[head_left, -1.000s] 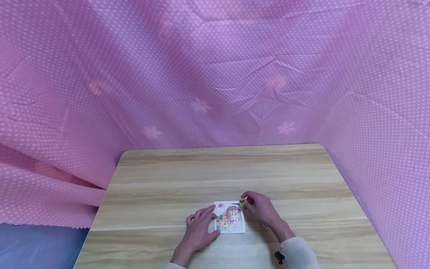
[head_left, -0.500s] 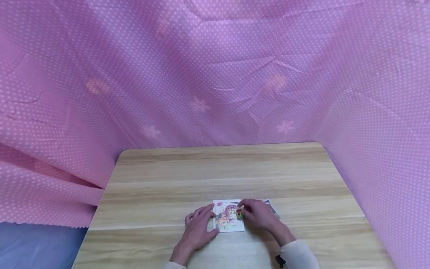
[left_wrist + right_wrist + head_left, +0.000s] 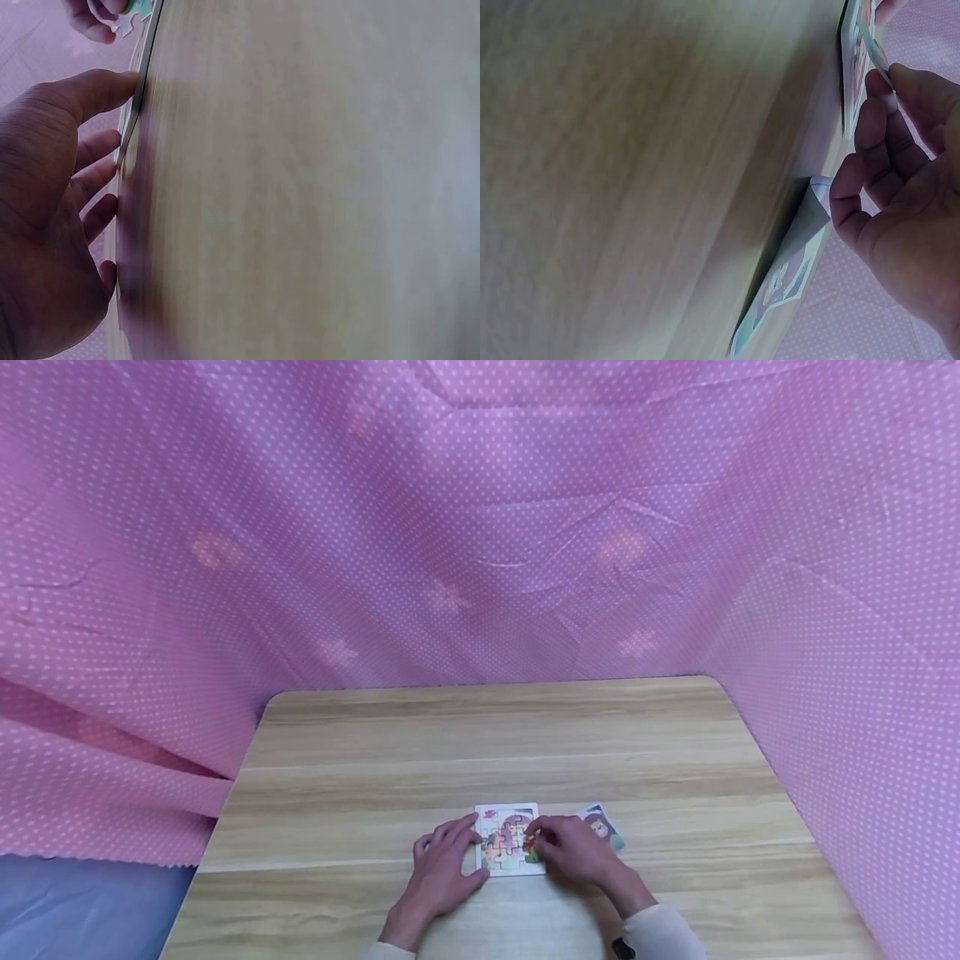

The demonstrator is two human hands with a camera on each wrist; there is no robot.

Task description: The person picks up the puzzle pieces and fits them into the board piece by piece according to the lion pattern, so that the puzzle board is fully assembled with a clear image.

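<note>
A small square jigsaw puzzle in a white frame lies near the front of the table, with many of its pieces joined. My left hand rests at its left side, fingers spread and fingertips and thumb touching the frame. Over the right part of the puzzle, my right hand pinches a colourful puzzle piece between thumb and index finger. In the right wrist view the piece is tilted above the frame; whether it touches the puzzle is unclear. The left wrist view shows the frame edge-on against my left thumb.
A picture card lies right of the puzzle, partly behind my right hand. In the right wrist view the card has a bent-up corner. The wooden table is bordered by a pink dotted cloth.
My right hand has brought the piece from the puzzle's upper right corner down to its lower right part, uncovering more of the picture card. My left hand stays at the frame.
</note>
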